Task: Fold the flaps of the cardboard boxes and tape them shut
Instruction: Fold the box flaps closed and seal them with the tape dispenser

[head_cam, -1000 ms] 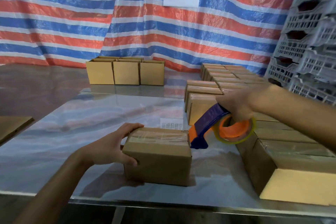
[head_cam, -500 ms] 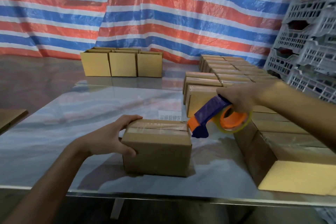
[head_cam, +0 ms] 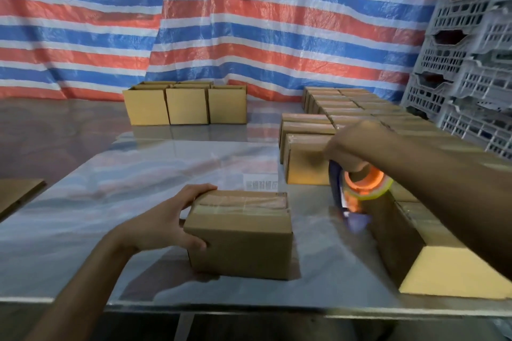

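Note:
A small cardboard box (head_cam: 241, 241) sits near the table's front edge, its flaps folded down with clear tape along the top seam. My left hand (head_cam: 163, 221) grips its left end, thumb on the front face and fingers over the top. My right hand (head_cam: 349, 147) holds a tape dispenser (head_cam: 357, 191) with a blue body and an orange roll core. The dispenser hangs to the right of the box, apart from it, its blade end pointing down at the table. It is blurred by motion.
Rows of taped boxes (head_cam: 357, 111) fill the table's right side up to the front edge. Three open boxes (head_cam: 185, 105) stand at the back. A flat cardboard piece (head_cam: 16, 194) lies at the left. Grey plastic crates (head_cam: 471, 63) are stacked at the right. The glossy table (head_cam: 138, 174) is bare at the middle.
My right hand has swung the tape dispenser away from the box's right end, to the right and down, turning its blade end toward the table. My left hand stays on the box.

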